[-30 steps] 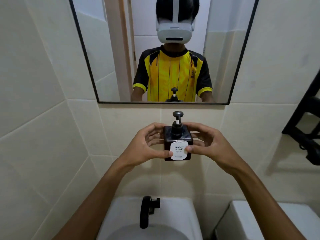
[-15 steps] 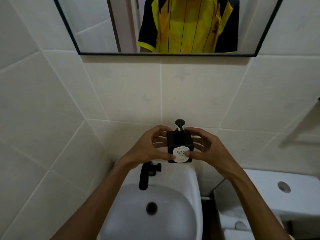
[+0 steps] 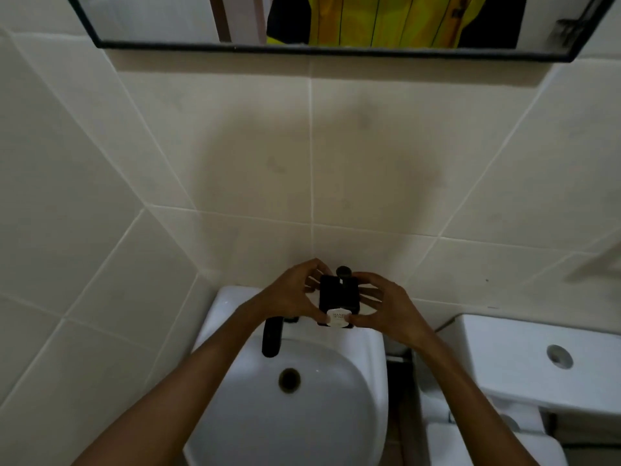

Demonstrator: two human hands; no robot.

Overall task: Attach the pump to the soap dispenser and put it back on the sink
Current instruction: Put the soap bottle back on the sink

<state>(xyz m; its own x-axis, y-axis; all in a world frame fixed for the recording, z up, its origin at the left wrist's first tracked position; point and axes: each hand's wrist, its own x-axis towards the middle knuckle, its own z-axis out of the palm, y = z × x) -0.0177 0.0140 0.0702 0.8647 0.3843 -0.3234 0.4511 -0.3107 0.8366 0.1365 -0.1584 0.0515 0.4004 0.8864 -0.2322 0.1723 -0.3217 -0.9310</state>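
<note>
both hands (image 3: 339, 302) pinching soap dispenser (image 3: 338, 306), pump (image 3: 343, 272) on, over sink (image 3: 366, 344) ledge

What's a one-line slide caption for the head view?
Both hands, left and right, hold the pump-topped soap dispenser at the back ledge of the white sink, beside the black faucet.

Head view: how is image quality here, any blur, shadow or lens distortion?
Head view: dim and soft; the soap dispenser label is unreadable; a broad shadow darkens the tiled wall above both hands; wide-angle bending curves the mirror frame and tile lines.
</note>
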